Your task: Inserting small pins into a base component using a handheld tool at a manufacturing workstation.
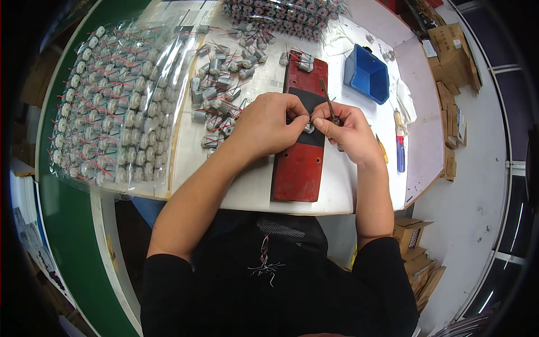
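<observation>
Both of my hands meet over a red board point(297, 174) with a black band across its middle. My left hand point(272, 123) is closed in a pinch around a small silvery motor part point(309, 128), mostly hidden by the fingers. Opposite it, my right hand point(351, 135) has its thumb and forefinger pressed close to that part. A thin, dark metal tool point(326, 92) sticks up from the right hand's grip; its lower end is hidden in the fingers. At the board's far end lies a small motor point(304, 62) with red wires.
Loose small motors point(224, 81) with red wires lie heaped left of the board. Plastic trays point(112, 106) full of motors cover the far left, and more motors point(286, 17) are stacked at the back. On the right are a blue bin point(366, 74) and a blue-and-red-handled tool point(400, 151).
</observation>
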The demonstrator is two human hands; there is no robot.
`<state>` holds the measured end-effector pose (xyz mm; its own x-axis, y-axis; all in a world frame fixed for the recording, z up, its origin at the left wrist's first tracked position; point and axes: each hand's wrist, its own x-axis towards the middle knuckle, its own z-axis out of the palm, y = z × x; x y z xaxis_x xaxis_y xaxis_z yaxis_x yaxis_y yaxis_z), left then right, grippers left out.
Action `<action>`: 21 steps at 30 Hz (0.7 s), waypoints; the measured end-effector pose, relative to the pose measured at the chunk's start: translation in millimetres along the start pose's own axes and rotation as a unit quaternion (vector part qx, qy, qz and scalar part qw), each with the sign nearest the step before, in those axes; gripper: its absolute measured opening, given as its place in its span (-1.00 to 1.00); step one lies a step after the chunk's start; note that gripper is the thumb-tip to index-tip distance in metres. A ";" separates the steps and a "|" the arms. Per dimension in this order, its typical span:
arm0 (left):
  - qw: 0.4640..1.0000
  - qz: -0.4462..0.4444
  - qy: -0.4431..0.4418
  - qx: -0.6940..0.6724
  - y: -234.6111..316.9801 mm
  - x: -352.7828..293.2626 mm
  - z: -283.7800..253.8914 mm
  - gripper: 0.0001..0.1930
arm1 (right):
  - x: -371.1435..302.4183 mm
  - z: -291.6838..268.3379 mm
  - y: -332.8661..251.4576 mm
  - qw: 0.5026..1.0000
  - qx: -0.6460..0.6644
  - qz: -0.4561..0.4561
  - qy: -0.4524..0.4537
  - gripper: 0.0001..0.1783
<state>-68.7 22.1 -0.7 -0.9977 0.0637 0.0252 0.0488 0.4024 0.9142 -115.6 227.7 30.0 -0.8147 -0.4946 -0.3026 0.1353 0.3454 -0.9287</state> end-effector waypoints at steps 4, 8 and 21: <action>1.000 -0.006 -0.002 -0.009 0.6 -0.4 -0.5 -0.79 | 0.0 2.6 0.1 1.000 -0.015 -0.017 0.001 -0.83; 1.000 -0.008 -0.009 -0.018 0.6 -0.6 -1.4 -0.81 | 0.1 5.7 2.3 0.999 -0.041 -0.029 0.022 -0.84; 1.000 0.022 0.003 -0.007 -1.7 -1.0 -0.2 -0.81 | -1.3 7.2 2.2 0.998 -0.045 -0.025 0.042 -0.86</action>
<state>-67.7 21.2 -2.2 -0.9948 0.0763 0.0673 0.0917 0.3856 0.9181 -110.2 223.4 26.8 -0.8646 -0.4449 -0.2337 0.0456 0.3937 -0.9181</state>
